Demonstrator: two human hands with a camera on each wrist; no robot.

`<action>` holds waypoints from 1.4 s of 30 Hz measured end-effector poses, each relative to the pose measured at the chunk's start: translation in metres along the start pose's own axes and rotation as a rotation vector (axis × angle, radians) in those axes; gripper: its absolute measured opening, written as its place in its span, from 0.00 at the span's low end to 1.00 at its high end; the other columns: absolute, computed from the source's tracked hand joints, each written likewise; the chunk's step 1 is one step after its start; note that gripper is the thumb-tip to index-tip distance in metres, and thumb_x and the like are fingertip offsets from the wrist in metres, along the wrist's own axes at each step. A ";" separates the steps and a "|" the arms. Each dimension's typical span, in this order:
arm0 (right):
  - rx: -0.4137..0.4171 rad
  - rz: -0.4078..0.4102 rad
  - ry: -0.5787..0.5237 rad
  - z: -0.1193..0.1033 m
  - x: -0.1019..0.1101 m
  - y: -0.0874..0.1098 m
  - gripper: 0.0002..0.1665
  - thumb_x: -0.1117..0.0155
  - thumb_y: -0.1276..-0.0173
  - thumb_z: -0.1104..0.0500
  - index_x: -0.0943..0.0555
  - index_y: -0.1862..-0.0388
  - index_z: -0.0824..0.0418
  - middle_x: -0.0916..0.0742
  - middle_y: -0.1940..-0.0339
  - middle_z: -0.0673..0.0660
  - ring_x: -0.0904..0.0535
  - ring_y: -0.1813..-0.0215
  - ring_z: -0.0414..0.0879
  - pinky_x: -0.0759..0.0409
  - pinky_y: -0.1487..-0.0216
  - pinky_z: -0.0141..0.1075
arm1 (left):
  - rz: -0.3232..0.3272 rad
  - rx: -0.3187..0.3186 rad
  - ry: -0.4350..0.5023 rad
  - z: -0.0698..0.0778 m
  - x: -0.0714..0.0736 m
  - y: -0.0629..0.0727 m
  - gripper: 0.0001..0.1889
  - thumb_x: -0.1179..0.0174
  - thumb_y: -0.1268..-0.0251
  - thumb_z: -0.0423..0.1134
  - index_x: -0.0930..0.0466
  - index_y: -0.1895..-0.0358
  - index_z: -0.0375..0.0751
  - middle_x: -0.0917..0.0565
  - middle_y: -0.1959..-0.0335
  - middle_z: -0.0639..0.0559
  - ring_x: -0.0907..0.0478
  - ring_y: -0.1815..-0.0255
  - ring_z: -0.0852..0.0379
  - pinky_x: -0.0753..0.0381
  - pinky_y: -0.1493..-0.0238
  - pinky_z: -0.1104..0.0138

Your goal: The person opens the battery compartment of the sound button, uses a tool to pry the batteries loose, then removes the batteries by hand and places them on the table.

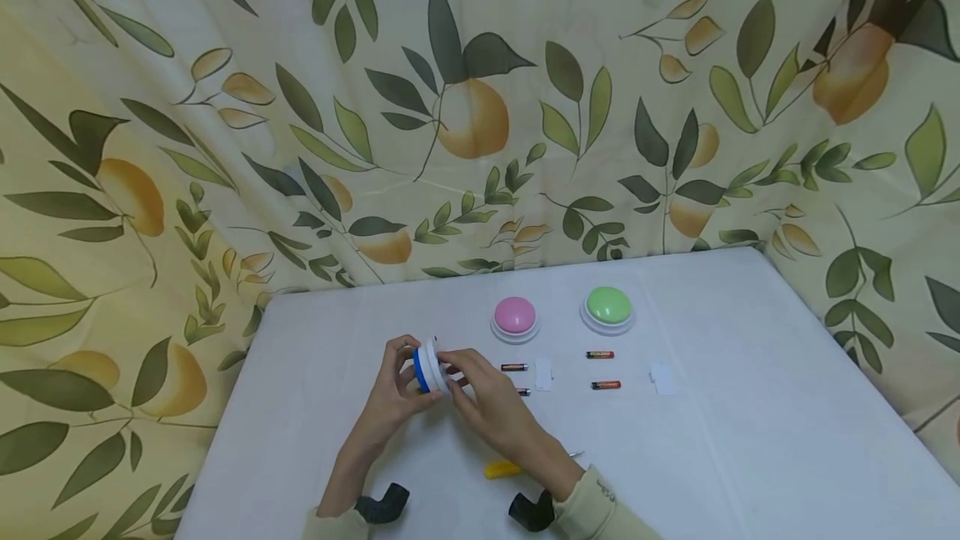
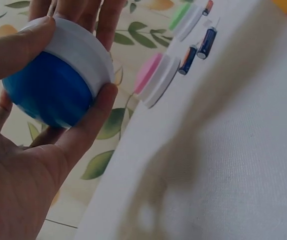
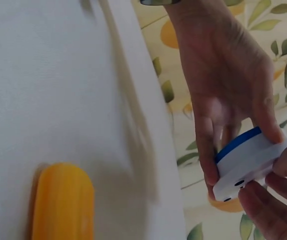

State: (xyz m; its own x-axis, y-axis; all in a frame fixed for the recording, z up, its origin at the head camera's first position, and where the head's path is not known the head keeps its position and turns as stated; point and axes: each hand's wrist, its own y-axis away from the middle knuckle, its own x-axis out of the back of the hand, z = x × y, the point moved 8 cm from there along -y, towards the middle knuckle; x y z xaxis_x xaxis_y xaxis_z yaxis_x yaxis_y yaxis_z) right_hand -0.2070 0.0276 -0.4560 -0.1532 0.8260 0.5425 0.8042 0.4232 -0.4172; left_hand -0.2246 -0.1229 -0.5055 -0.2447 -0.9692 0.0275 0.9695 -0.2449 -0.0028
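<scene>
My left hand (image 1: 390,397) grips a round button with a blue dome and white base (image 1: 431,367), tilted on its side above the table. In the left wrist view the thumb and fingers span the rim of the blue button (image 2: 53,90). My right hand (image 1: 501,411) meets it from the other side, thumb and fingertips curled at the white base. The right wrist view shows the fingers (image 3: 271,212) at the button's underside (image 3: 253,172), which has small dark holes. Whatever lies between those fingertips is hidden.
Behind stand a pink button (image 1: 515,317) and a green button (image 1: 609,307). Several batteries (image 1: 600,354) and thin white pieces (image 1: 663,379) lie in front of them. A yellow-handled screwdriver (image 1: 502,469) lies under my right forearm. A patterned curtain (image 1: 480,207) borders the table (image 1: 712,457).
</scene>
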 end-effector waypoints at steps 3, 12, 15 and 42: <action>-0.002 0.009 0.013 -0.001 -0.002 0.002 0.28 0.34 0.27 0.70 0.25 0.30 0.60 0.16 0.36 0.55 0.13 0.42 0.49 0.12 0.44 0.36 | 0.015 0.010 -0.022 -0.002 0.001 0.001 0.44 0.26 0.42 0.28 0.47 0.29 0.45 0.41 0.27 0.38 0.30 0.26 0.35 0.15 0.43 0.67; 0.035 0.049 0.072 -0.004 -0.004 0.004 0.29 0.31 0.30 0.71 0.23 0.31 0.62 0.15 0.40 0.56 0.11 0.46 0.45 0.12 0.48 0.31 | 0.005 0.016 -0.021 -0.003 0.000 0.002 0.44 0.27 0.43 0.26 0.47 0.30 0.43 0.40 0.29 0.38 0.29 0.28 0.37 0.15 0.43 0.67; 0.032 0.045 0.075 -0.004 -0.005 0.004 0.29 0.31 0.31 0.71 0.23 0.32 0.61 0.15 0.41 0.56 0.11 0.47 0.45 0.12 0.48 0.30 | 0.006 0.031 -0.032 -0.003 0.000 0.003 0.44 0.26 0.42 0.28 0.47 0.29 0.45 0.41 0.28 0.39 0.30 0.26 0.37 0.16 0.40 0.65; -0.049 0.074 0.028 0.003 0.002 0.001 0.26 0.35 0.28 0.73 0.20 0.34 0.59 0.12 0.37 0.56 0.13 0.41 0.47 0.12 0.46 0.34 | 0.018 0.094 -0.042 -0.010 0.010 0.001 0.41 0.26 0.41 0.33 0.44 0.31 0.50 0.35 0.26 0.37 0.32 0.24 0.27 0.19 0.37 0.54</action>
State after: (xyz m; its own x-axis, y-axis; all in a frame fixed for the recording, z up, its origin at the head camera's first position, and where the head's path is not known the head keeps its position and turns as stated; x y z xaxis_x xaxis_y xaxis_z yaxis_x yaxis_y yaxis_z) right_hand -0.2088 0.0309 -0.4575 -0.0765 0.8436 0.5315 0.8402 0.3416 -0.4212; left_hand -0.2262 -0.1331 -0.5155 -0.2290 -0.9709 0.0702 0.9708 -0.2224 0.0903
